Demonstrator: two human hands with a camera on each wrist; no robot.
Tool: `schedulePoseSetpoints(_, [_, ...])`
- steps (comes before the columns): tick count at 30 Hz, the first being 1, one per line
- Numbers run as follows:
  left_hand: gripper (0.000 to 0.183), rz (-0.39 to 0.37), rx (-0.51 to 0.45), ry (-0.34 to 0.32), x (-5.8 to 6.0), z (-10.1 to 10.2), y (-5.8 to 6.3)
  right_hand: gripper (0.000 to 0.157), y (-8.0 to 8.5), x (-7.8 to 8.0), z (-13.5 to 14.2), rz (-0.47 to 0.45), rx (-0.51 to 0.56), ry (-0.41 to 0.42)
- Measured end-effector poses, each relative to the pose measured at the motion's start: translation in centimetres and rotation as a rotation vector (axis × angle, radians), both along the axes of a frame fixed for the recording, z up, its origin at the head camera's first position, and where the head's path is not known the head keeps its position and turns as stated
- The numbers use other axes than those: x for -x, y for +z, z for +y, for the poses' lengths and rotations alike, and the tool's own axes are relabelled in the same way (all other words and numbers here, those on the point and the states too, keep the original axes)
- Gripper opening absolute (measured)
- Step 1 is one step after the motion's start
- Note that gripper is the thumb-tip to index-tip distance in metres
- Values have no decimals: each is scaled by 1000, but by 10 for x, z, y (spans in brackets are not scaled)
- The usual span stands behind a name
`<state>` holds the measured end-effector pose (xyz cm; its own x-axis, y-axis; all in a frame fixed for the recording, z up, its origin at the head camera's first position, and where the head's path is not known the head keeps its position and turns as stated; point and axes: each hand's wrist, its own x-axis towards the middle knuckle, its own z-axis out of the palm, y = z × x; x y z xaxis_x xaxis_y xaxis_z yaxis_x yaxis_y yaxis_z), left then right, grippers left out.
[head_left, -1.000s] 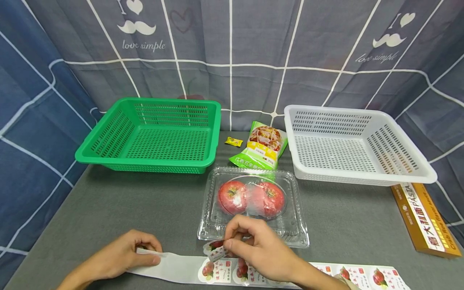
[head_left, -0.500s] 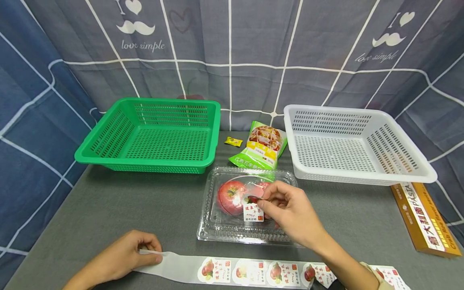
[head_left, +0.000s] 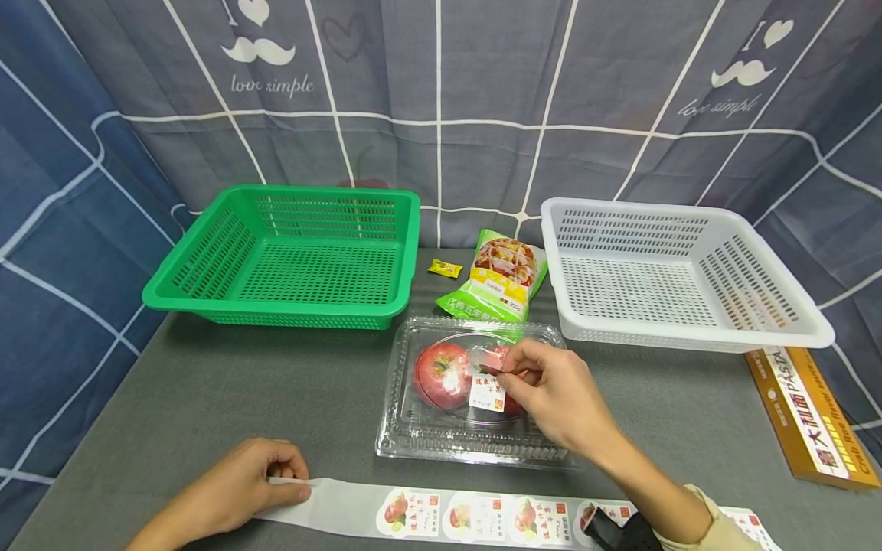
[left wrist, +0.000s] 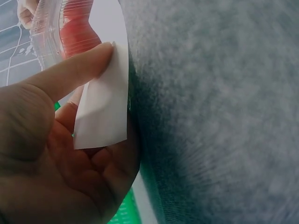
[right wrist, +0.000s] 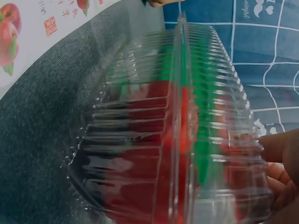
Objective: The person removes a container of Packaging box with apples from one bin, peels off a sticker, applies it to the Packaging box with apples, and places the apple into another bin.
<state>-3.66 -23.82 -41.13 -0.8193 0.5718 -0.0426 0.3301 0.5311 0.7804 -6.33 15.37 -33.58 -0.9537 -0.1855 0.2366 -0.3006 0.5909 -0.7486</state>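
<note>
My left hand pinches the blank end of a long label strip between thumb and fingers; the left wrist view shows the thumb flat on its white paper. Above a clear plastic clamshell box, my right hand pinches the upper edge of a white sticker with red lettering. That sticker overlaps the lid between two red apples inside the box. From the right wrist, the box's ribbed side fills the view, and my right fingers show at its right edge.
A green basket stands at the back left, a white basket at the back right. Between them lie a green food packet and a small yellow wrapped candy. A brown pasta box lies at the right.
The right hand has carried the sticker from the strip up over the clamshell box, then shifted it slightly right. The left hand stays at the strip's end.
</note>
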Motion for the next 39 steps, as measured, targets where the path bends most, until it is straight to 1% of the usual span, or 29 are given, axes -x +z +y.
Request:
schedulePoseSetpoints(5, [15,10,49,8,-1,1,-1,22,-1,1,1,18,-52,13])
schedulePoseSetpoints(8, [15,14,74,6,-1,1,-1,24,-3,1,0,42,-113,13])
schedulePoseSetpoints(12, [15,8,82,-4,-1,1,0,26,-6,2,0,87,-194,15])
schedulePoseSetpoints(16, [17,23,93,4,-2,1,1,25,-7,3,0,103,-210,10])
schedulePoseSetpoints(19, [17,28,111,18,-2,1,2,36,-8,4,0,101,-208,0])
schedulePoseSetpoints(22, [18,29,138,27,-2,3,2,45,-8,5,1,127,-228,-2])
schedulePoseSetpoints(23, [19,34,153,32,-3,3,3,44,-8,5,2,141,-242,4])
schedulePoseSetpoints(25, [20,57,196,38,-3,4,3,36,-10,6,4,175,-278,24])
schedulePoseSetpoints(28, [25,121,286,58,-5,8,5,24,-12,7,7,216,-346,68])
schedulePoseSetpoints(30, [28,172,336,79,-5,12,8,22,-14,7,9,229,-384,86])
schedulePoseSetpoints(31, [29,187,351,97,-5,15,10,24,-15,7,10,233,-396,90])
schedulePoseSetpoints(33, [27,226,339,145,-6,23,13,26,-17,7,10,233,-404,92])
schedulePoseSetpoints(34, [26,247,315,173,-6,27,16,27,-17,7,11,231,-400,90])
schedulePoseSetpoints(37, [23,300,211,268,-4,46,24,28,-20,6,13,224,-381,88])
schedulePoseSetpoints(39, [24,373,121,326,1,61,28,29,-21,6,15,221,-379,84])
